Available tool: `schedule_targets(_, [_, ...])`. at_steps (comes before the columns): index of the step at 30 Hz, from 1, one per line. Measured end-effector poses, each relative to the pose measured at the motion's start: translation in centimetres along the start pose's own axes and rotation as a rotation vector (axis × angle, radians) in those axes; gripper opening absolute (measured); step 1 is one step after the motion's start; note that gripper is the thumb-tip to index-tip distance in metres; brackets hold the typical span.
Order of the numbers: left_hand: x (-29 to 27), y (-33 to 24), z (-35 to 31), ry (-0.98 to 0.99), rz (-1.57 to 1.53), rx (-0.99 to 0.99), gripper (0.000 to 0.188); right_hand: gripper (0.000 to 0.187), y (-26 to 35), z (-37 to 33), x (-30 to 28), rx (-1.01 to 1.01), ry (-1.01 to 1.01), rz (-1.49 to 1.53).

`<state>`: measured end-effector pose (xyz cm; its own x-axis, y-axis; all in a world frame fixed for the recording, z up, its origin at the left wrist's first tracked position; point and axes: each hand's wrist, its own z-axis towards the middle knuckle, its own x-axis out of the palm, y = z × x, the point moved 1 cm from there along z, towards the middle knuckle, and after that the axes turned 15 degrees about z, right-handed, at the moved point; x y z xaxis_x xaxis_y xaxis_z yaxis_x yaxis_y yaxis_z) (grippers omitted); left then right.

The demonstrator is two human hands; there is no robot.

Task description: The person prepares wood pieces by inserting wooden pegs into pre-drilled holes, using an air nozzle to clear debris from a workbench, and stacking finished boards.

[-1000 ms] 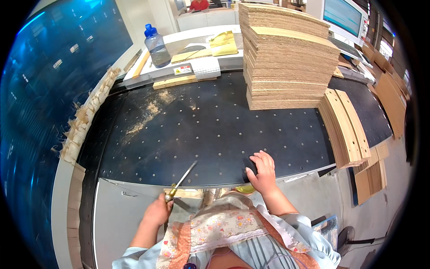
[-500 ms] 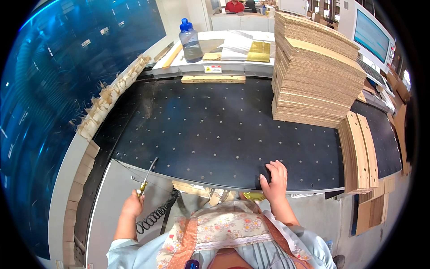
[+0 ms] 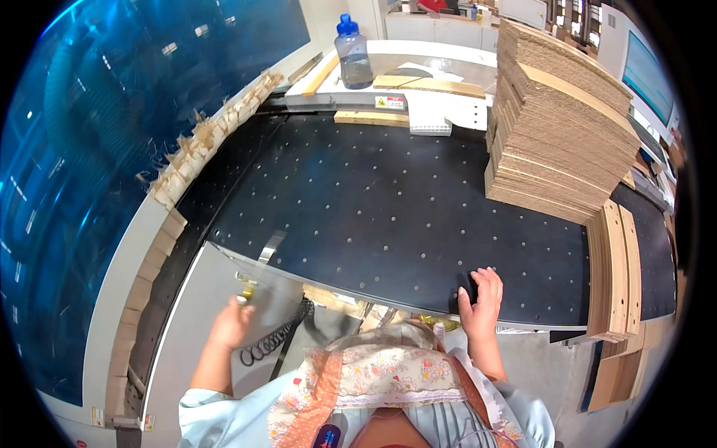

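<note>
My left hand (image 3: pixel 231 325) grips an air blow gun (image 3: pixel 246 287) by its brass-coloured handle. Motion blurs the gun, and its thin metal nozzle points forward over the near left edge of the black table (image 3: pixel 358 209). A black coiled hose (image 3: pixel 272 342) hangs just right of that hand; where it joins the gun is hard to make out. My right hand (image 3: pixel 482 300) rests on the table's near edge, fingers a little apart, with nothing in it.
A tall stack of particle boards (image 3: pixel 560 142) stands at the far right, with drilled wooden strips (image 3: pixel 616 269) before it. A blue-capped bottle (image 3: pixel 354 56), a wooden strip (image 3: pixel 429 84) and a white piece with holes (image 3: pixel 432 119) lie beyond. A blue transparent panel (image 3: pixel 134 112) borders the left.
The view has shifted, so the scene sits further right. The blow gun has swung and is blurred. At the far ledge, a wooden strip and white pieces show where pale sheets and a yellow piece lay.
</note>
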<state>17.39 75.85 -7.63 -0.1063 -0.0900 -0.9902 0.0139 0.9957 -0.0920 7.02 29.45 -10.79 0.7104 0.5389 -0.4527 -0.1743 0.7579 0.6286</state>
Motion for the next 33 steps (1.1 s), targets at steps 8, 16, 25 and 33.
schedule_targets(8, [2.1,-4.1,-4.4,0.196,0.123,0.03,0.031,0.036,-0.2,0.0,-0.1,0.02,0.021,0.013])
schedule_targets(16, [1.9,3.8,-3.9,0.061,0.202,-0.276,0.032,0.035,-0.1,0.0,0.1,0.004,0.039,-0.006])
schedule_targets(25, [0.6,6.5,-0.7,0.019,0.054,-0.493,0.034,0.036,0.1,0.0,0.1,-0.006,0.063,-0.033])
schedule_targets(33, [2.2,0.8,-1.8,0.209,0.053,-0.106,0.034,0.036,0.2,-0.1,0.2,-0.025,0.044,-0.062])
